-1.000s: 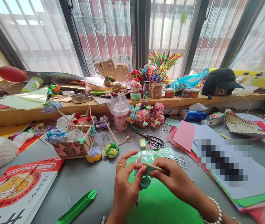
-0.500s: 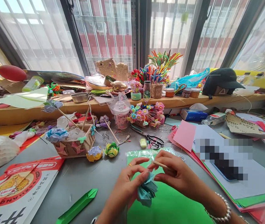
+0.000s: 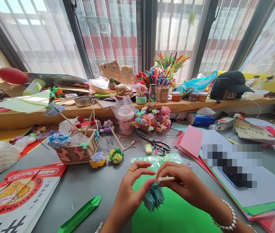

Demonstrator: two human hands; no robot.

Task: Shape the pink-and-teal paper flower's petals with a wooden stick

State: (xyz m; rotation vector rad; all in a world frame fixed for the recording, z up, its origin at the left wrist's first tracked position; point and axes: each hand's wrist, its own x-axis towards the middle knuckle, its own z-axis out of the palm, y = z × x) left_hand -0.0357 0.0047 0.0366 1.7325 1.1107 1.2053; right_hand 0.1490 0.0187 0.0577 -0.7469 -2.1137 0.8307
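Note:
A folded light-blue paper flower (image 3: 153, 198) hangs over a green sheet (image 3: 176, 213), gripped at its upper edge by the thumb and fingers of my left hand (image 3: 136, 183). My right hand (image 3: 179, 178) pinches a thin wooden stick (image 3: 168, 178) whose whitish tip touches the base of the flower. Both hands are close together, fingertips nearly meeting. Whether the tip is fixed to the paper cannot be made out. On the left of the sheet lies a folded green paper strip (image 3: 80, 215).
Scissors (image 3: 160, 145) and a small yellow block (image 3: 148, 149) lie beyond the sheet. To the left, two paper flowers (image 3: 115, 156) sit by a cardboard basket (image 3: 76, 152). A stack of coloured paper (image 3: 260, 191) with a phone (image 3: 231, 176) is at right.
My right hand has lowered slightly and turned the stick more level, its tip now at the flower's base. The blue flower has tilted a little with my left hand.

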